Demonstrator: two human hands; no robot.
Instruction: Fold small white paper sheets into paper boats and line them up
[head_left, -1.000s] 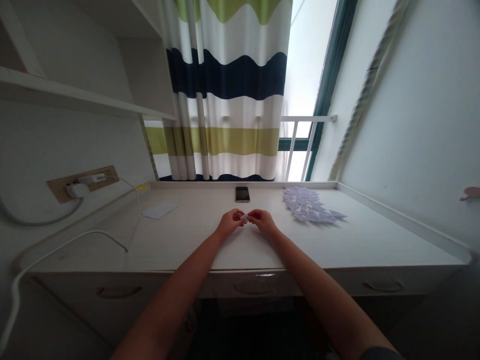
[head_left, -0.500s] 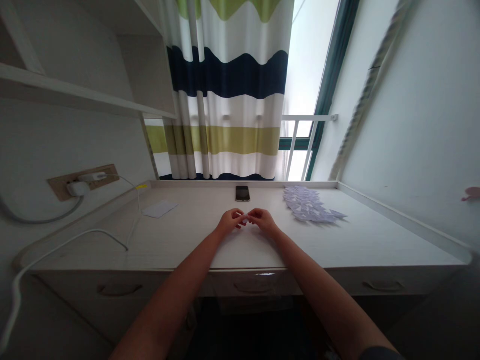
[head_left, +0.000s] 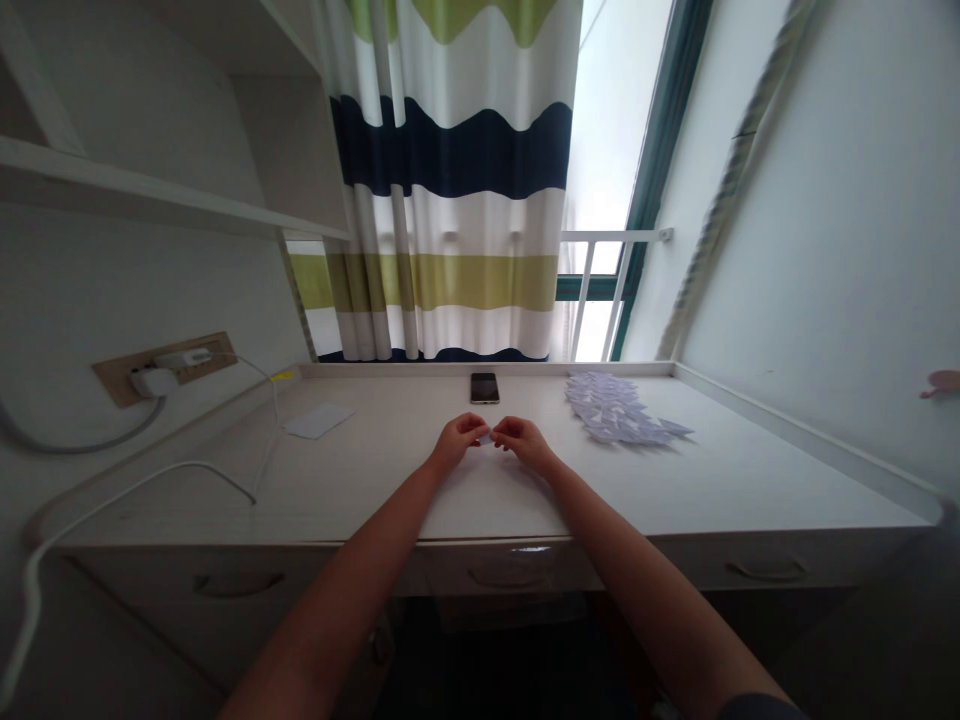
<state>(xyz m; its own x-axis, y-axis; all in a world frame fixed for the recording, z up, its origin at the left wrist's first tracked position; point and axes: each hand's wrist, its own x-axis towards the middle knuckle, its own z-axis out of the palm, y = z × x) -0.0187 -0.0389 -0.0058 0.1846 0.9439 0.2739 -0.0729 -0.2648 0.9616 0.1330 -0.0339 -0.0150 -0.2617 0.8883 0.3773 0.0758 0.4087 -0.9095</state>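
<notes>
Between my fingertips is a small piece of white paper (head_left: 486,438), mostly covered by the fingers, so its folds do not show clearly. My left hand (head_left: 459,440) pinches it from the left side. From the right, my right hand (head_left: 523,442) closes thumb and fingers on its other edge. Both hands are held close together just over the white desk (head_left: 491,505). Right of them lies a spread of folded white paper pieces (head_left: 619,410), pointed and overlapping. Behind the hands a dark phone (head_left: 484,388) lies flat.
A few flat white paper sheets (head_left: 320,420) lie on the desk's left. White cables (head_left: 202,464) run over the left part from a wall socket (head_left: 161,368). A shelf (head_left: 172,205) overhangs the left side. A striped curtain (head_left: 450,225) hangs behind the desk.
The fingers have shifted slightly around the small paper, and its position between them has turned a little. Both hands stay in nearly the same place over the desk.
</notes>
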